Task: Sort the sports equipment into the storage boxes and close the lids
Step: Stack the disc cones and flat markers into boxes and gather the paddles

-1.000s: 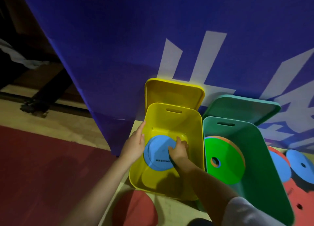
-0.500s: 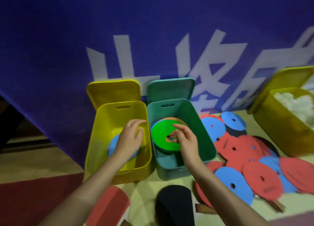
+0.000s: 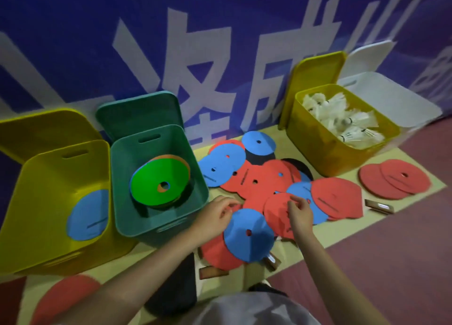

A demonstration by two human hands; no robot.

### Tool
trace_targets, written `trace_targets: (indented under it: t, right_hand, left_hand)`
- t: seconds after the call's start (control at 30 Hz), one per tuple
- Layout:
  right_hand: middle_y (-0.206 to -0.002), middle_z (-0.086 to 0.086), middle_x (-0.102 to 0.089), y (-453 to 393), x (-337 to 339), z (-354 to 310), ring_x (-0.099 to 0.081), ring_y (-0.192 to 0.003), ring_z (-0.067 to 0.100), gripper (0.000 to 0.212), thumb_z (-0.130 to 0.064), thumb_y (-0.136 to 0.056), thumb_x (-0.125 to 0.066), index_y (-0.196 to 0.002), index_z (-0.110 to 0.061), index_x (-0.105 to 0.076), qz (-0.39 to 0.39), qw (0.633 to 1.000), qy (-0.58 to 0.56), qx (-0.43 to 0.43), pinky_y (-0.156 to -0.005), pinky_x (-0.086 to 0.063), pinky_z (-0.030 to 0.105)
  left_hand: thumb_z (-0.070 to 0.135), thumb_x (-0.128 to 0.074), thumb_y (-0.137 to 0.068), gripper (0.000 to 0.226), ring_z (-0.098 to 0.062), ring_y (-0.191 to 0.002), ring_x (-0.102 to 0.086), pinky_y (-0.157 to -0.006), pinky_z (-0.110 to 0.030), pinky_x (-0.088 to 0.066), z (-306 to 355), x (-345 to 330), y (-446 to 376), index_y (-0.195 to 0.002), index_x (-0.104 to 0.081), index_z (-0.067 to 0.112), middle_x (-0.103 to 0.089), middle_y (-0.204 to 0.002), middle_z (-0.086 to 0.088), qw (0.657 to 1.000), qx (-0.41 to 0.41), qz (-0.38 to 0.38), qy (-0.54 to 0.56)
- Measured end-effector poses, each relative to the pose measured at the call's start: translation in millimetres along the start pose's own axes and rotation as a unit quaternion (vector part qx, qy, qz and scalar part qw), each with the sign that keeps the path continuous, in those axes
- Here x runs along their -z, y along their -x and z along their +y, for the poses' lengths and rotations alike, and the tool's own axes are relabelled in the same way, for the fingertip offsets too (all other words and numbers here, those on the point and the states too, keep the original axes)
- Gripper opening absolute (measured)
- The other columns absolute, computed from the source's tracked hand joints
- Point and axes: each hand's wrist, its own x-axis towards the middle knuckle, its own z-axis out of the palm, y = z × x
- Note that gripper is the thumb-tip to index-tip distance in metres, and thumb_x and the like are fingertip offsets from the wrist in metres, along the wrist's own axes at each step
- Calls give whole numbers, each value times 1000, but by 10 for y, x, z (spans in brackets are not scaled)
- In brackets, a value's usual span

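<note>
step: picking next disc from floor pile | left hand [image 3: 216, 213] loosely curled, grip empty, at blue disc [image 3: 249, 234] edge | right hand [image 3: 299, 212] likewise over red disc [image 3: 277, 208] | advice: lift one disc only, match colour to yellow box [image 3: 58, 202]

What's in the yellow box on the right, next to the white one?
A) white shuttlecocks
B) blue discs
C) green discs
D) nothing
A: the right yellow box is filled with white feathered shuttlecocks. The blue disc lies in the left yellow box, and the green disc lies in the green box.
</note>
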Motion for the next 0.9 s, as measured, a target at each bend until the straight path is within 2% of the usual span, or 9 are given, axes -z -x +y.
trace_targets:
  t: [0.13, 0.2, 0.33, 0.43, 0.57, 0.63, 0.73, 0.8, 0.9]
  right_hand:
    - [-113, 21, -61, -279, 309, 368, -56, -110, 39, 44, -22, -83, -61, -123, -5, -58, -23, 991, 135, -10, -95, -45, 45]
    - [-118, 22, -58, -399, 379, 451, -52, -115, 40, 55, -30, -80, -61, -130, -7, -54, -29, 984, 174, 0, -98, -43, 48]
    - [-129, 23, -49, -487, 424, 488, -40, -124, 40, 61, -24, -83, -64, -140, -10, -45, -32, 980, 195, -13, -102, -35, 47]
    - [-127, 25, -49, -479, 465, 445, -41, -121, 40, 61, -24, -84, -65, -139, -9, -44, -49, 978, 204, 3, -98, -35, 43]
    - [-129, 20, -52, -568, 533, 438, -46, -122, 35, 67, -19, -80, -66, -142, -10, -41, -78, 981, 176, -3, -98, -39, 42]
    - [-129, 12, -56, -593, 560, 430, -53, -116, 30, 69, -18, -82, -64, -145, -14, -36, -110, 981, 159, -16, -91, -44, 40]
    - [-106, 7, -63, -579, 559, 459, -61, -95, 24, 59, -18, -89, -57, -144, -17, -36, -171, 974, 151, -1, -78, -48, 36]
    - [-112, 9, -64, -541, 551, 485, -60, -99, 25, 52, -15, -92, -53, -142, -18, -40, -191, 969, 155, 23, -81, -48, 37]
    - [-124, 11, -61, -472, 520, 487, -59, -107, 28, 50, -13, -93, -53, -141, -15, -41, -201, 967, 155, 34, -87, -47, 37]
  left_hand:
    - [13, -53, -91, 40, -23, -111, -56, -98, -31, -44, -217, -514, -187, -131, -52, 19, -51, -122, -8, 986, 154, -51, -25]
    - [25, -55, -91, 49, -26, -117, -52, -99, -37, -43, -329, -684, -245, -138, -43, 24, -47, -128, -8, 974, 204, -62, -74]
    - [40, -61, -87, 70, -33, -128, -40, -104, -39, -38, -458, -963, -310, -147, -28, 24, -38, -141, -12, 949, 264, -65, -158]
    - [39, -61, -88, 71, -32, -132, -32, -106, -38, -35, -449, -1119, -353, -148, -26, 23, -35, -145, -10, 938, 270, -43, -214]
    - [27, -66, -87, 69, -31, -128, -39, -105, -38, -38, -409, -1221, -371, -146, -32, 19, -41, -137, -11, 946, 246, -10, -212]
    - [22, -68, -85, 68, -29, -115, -49, -96, -37, -45, -385, -1198, -349, -145, -35, 22, -43, -127, -9, 951, 246, 13, -189]
    - [16, -62, -89, 58, -22, -87, -57, -75, -34, -50, -335, -1116, -314, -140, -41, 31, -42, -112, -3, 967, 219, 36, -124]
    - [16, -59, -91, 48, -22, -96, -58, -81, -34, -49, -318, -1032, -317, -135, -46, 28, -47, -117, -3, 974, 208, 31, -89]
    - [19, -59, -92, 39, -22, -116, -54, -96, -33, -44, -343, -938, -288, -130, -52, 20, -53, -131, -4, 968, 244, -12, -62]
